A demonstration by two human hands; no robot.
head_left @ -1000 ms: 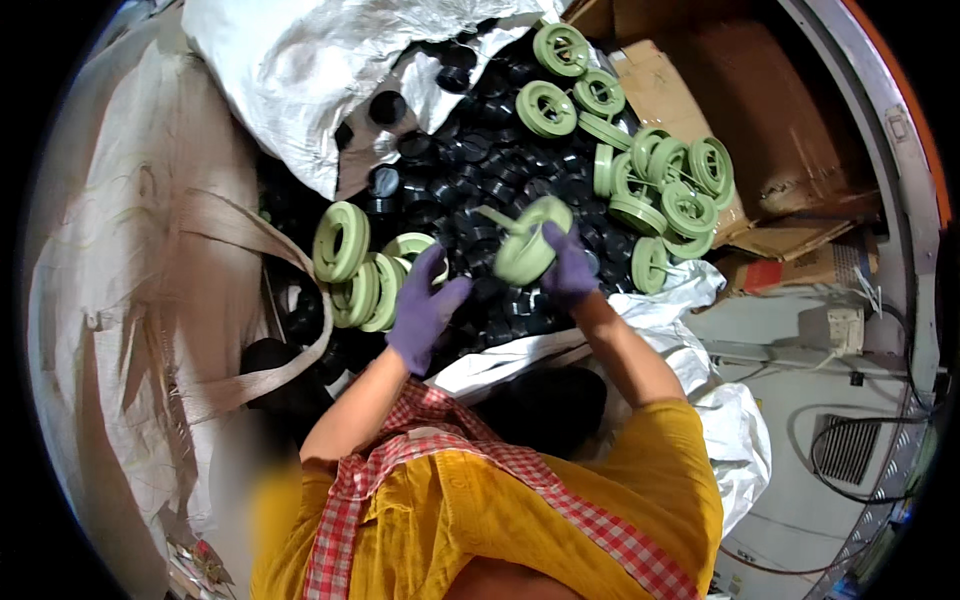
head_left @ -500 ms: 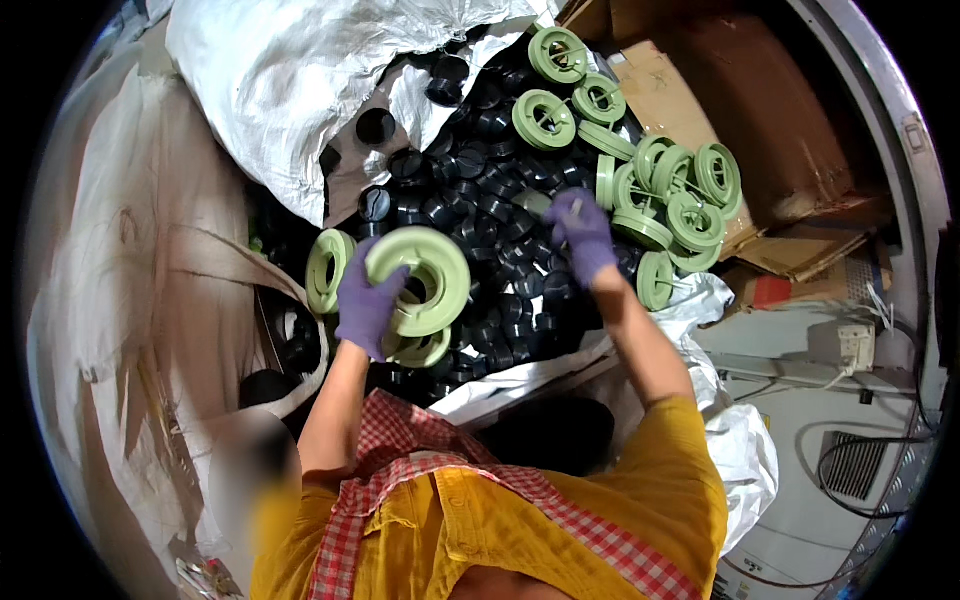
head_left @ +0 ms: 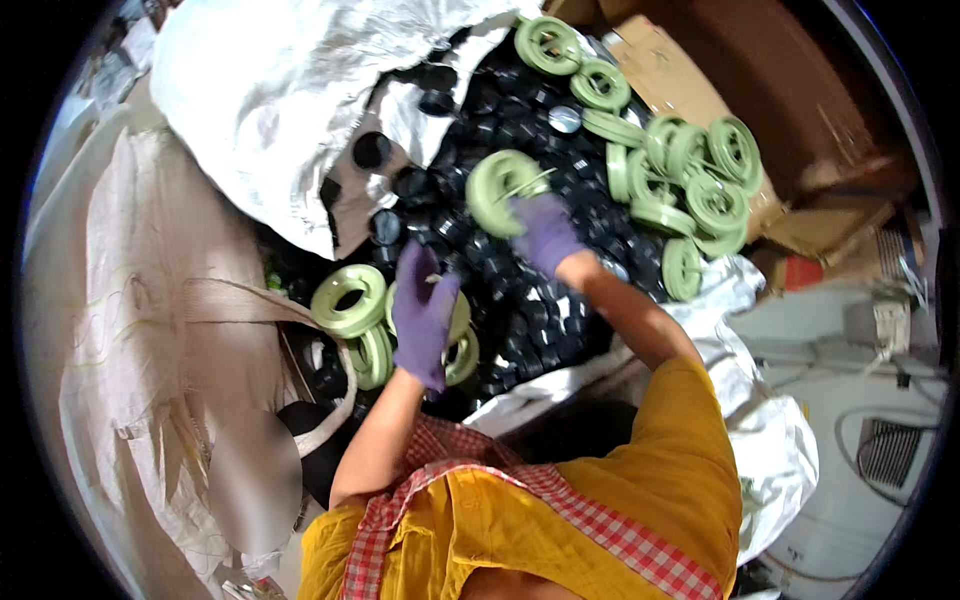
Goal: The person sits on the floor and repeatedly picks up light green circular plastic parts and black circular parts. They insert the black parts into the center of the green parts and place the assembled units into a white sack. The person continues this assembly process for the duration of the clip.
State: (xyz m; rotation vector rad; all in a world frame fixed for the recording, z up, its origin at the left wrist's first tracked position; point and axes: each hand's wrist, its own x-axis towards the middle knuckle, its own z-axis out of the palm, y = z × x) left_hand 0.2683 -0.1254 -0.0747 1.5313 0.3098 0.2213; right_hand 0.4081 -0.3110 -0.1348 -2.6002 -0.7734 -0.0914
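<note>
Both my hands wear purple gloves. In my right hand (head_left: 545, 232) is a pale green plastic ring (head_left: 486, 195) with a thin crossbar, gripped at its lower right edge and lifted over the black caps; it is slightly blurred. My left hand (head_left: 425, 318) is open, thumb and fingers apart, above a small group of similar green rings. One of these, a green ring (head_left: 349, 300), lies just left of that hand, and another is partly hidden behind the glove. Short black round caps (head_left: 530, 335) are heaped beneath both hands.
More green rings (head_left: 719, 203) are piled at the right side of the caps. A white woven sack (head_left: 250, 110) covers the far left, with a beige bulk bag (head_left: 130, 330) nearer. Cardboard boxes (head_left: 665, 75) stand at the far right, above a white machine panel (head_left: 860, 400) with cables.
My left hand has let go of its green ring, which rests in the near-left group. My right hand has moved left and picked up a green ring from the far side.
</note>
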